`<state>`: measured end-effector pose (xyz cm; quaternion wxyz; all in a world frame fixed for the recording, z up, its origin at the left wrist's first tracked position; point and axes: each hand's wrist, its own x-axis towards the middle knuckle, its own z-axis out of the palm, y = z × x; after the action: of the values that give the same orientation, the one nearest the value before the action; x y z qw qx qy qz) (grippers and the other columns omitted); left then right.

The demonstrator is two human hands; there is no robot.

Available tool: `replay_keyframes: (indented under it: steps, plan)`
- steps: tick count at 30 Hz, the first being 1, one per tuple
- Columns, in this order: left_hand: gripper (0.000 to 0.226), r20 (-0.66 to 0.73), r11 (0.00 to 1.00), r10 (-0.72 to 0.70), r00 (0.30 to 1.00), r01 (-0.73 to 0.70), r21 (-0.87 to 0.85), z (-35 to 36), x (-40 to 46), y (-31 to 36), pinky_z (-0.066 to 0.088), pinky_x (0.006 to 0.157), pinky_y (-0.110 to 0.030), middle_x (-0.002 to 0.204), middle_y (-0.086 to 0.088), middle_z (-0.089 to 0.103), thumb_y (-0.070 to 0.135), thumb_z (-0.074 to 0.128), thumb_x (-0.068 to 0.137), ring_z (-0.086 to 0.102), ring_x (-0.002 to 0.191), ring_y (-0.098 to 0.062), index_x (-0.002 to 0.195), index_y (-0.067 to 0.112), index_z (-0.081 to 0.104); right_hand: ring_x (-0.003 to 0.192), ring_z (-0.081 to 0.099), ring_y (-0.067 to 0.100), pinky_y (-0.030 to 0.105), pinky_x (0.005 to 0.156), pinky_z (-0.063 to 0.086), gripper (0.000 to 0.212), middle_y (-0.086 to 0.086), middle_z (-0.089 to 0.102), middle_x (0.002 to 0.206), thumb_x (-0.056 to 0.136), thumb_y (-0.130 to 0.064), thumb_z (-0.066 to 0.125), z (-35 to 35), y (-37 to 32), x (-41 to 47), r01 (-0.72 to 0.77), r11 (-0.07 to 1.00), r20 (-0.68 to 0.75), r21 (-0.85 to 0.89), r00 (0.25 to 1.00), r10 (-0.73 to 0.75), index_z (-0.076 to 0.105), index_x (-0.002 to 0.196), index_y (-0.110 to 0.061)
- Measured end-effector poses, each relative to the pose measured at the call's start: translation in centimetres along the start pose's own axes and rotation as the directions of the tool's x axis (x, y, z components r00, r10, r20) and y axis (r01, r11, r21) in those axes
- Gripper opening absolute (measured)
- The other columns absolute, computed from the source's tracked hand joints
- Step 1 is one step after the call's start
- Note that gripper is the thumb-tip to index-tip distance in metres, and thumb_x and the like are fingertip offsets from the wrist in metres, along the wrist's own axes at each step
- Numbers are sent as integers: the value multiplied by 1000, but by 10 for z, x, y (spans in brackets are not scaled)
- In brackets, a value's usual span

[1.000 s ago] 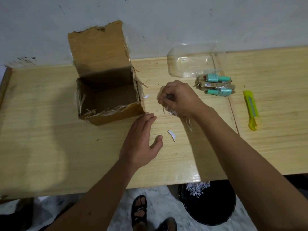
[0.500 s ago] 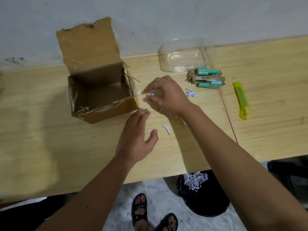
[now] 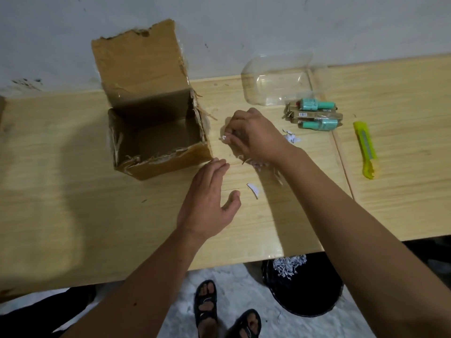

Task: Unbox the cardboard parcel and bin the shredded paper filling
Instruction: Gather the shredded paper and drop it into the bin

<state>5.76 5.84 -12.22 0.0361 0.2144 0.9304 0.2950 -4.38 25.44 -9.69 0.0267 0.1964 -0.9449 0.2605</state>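
Observation:
The brown cardboard box (image 3: 170, 162) stands open on the wooden table (image 3: 61, 191), its flap up against the wall and its inside dark. Just right of the box, my right hand (image 3: 256, 137) is curled and pinches small shreds of paper, with more strands hanging under the palm. My left hand (image 3: 207, 203) lies flat and relaxed on the table in front of the box, holding nothing. A white paper scrap (image 3: 253, 190) lies beside its thumb. A few shreds (image 3: 291, 137) lie behind my right wrist. Below the table edge stands a black bin (image 3: 317, 296) with shredded paper in it.
At the back right sit a clear plastic container (image 3: 278, 81) and teal bottles with brown cartons (image 3: 314, 115). A yellow utility knife (image 3: 366, 150) lies to the right, past a seam in the table. My sandalled feet (image 3: 219, 311) are on the floor.
My right hand has shifted left toward the box, picking up shreds, and now pinches a scrap near its corner. My left hand has stayed flat in place.

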Motion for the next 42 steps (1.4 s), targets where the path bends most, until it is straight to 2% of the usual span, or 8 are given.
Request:
replay_keyframes:
  steps: [6,11,15,19,22,33,37,42]
  plan:
    - [57,-43,999,45,998,-45,13,2,0,-1,34,120,-33,147,-6,50,31,65,94,39,146,-22,143,6,51,97,61,23,37,95,42,15,-6,71,103,82,-18,67,-37,27,-55,-175,985,-128,-9,977,173,73,96,-21]
    - [56,-96,995,93,991,-90,31,5,0,-3,37,118,-37,143,-10,53,27,68,91,45,142,-26,139,3,53,110,62,20,31,100,40,29,-4,70,115,82,-38,70,-29,23,-85,-216,975,-28,52,976,217,74,106,-23]
    - [56,-105,995,98,990,-94,35,7,0,-4,34,120,-34,143,-11,53,25,70,90,45,142,-27,138,2,54,120,56,9,19,101,40,58,-8,63,129,72,-60,78,-26,6,-99,-257,937,-32,237,962,272,72,118,-26]
    - [52,-101,993,122,987,-121,19,7,-1,-7,34,121,-37,145,-12,51,21,66,94,43,144,-27,140,0,52,140,36,15,25,111,28,98,-10,48,151,59,-70,85,-27,2,-112,-316,942,26,113,949,315,55,143,-30]
    - [49,-84,993,116,990,-116,10,5,-1,-7,34,121,-41,147,-11,49,17,61,97,41,145,-26,142,1,50,140,33,16,27,113,25,112,-9,43,155,55,-77,84,-18,1,-115,-296,954,41,55,955,294,47,150,-32]
    - [49,-54,995,93,994,-95,-17,4,0,-5,35,120,-41,147,-9,49,20,59,98,39,147,-24,143,2,50,132,35,25,35,108,33,100,-4,35,158,70,-56,86,-9,0,-79,-190,979,135,77,975,178,36,156,-43]
    - [50,-39,996,82,996,-82,-20,2,1,-5,34,121,-39,147,-8,47,22,59,99,37,147,-23,144,3,48,121,40,25,31,102,34,68,2,42,149,79,-46,83,-11,-7,-63,-100,995,232,28,968,91,57,142,-43]
    - [51,-37,997,77,996,-78,-15,1,0,-5,35,120,-41,147,-9,48,21,60,98,38,147,-23,144,3,48,108,53,24,40,94,50,34,1,55,129,87,-37,78,-3,-5,-78,-63,992,150,108,988,47,74,120,-31]
